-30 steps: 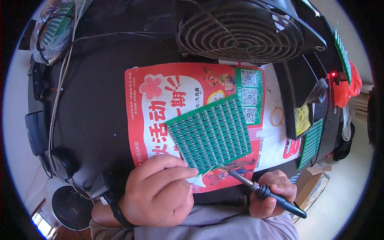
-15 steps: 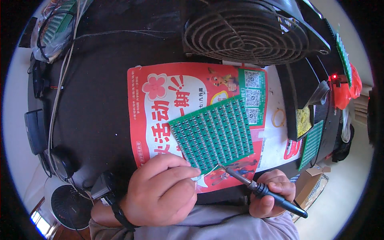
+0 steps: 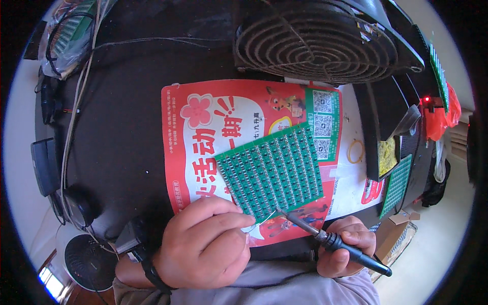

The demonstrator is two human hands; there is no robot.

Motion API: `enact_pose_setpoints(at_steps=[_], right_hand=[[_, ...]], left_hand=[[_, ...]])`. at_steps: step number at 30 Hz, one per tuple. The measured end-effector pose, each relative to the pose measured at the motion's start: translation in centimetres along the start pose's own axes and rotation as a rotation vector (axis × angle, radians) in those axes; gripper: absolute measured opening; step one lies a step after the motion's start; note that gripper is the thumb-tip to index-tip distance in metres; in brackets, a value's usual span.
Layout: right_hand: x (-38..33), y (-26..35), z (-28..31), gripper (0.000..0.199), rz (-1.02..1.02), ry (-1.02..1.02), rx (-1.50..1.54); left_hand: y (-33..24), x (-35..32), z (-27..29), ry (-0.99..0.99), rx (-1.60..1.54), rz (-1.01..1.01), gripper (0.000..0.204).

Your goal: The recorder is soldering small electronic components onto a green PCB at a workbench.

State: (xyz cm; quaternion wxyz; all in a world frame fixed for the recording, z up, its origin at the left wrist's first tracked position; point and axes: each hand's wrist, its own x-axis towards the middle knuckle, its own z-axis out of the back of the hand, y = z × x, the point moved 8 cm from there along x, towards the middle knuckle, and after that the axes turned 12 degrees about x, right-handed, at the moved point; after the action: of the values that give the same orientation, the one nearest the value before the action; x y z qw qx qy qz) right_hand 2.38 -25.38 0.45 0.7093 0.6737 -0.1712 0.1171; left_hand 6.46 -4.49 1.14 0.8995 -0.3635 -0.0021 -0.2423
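A green circuit board (image 3: 272,170) with rows of small parts lies tilted on a red and white printed sheet (image 3: 175,127). My right hand (image 3: 348,246) is closed round the dark handle of a soldering iron (image 3: 333,241). The iron's tip meets the board's near edge. My left hand (image 3: 206,241) is closed at the board's lower left corner, its fingers pinching a thin solder wire (image 3: 267,218) that runs to the iron's tip. The fingertips hide part of the wire and of that corner.
Behind the sheet stands a large black fan with a wire grille (image 3: 315,48). To the right are a yellow sponge (image 3: 387,157) in a dark holder, another green board (image 3: 396,185) and a cardboard box (image 3: 399,236). Cables (image 3: 71,127) run down the left side, near a bagged board (image 3: 71,40).
Hardly anything differs. Both hands, the iron and the board keep their places; the view has shifted very slightly.
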Motion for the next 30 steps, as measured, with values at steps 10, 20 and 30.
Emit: enact_pose_setpoints(at_steps=[10,20,30], right_hand=[[-0.03,0.04,0.04,0.037,-0.002,-0.035,-0.021],[-0.04,0.19,0.38,0.038,0.025,-0.078,0.011],[0.13,-0.09,-0.18,0.039,-0.004,-0.022,-0.025]], left_hand=[[0.01,0.01,0.01,-0.001,-0.006,0.015,0.011],[0.01,0.16,0.06,0.003,-0.019,0.017,0.010],[0.08,-0.02,0.01,-0.032,0.007,0.034,0.013]])
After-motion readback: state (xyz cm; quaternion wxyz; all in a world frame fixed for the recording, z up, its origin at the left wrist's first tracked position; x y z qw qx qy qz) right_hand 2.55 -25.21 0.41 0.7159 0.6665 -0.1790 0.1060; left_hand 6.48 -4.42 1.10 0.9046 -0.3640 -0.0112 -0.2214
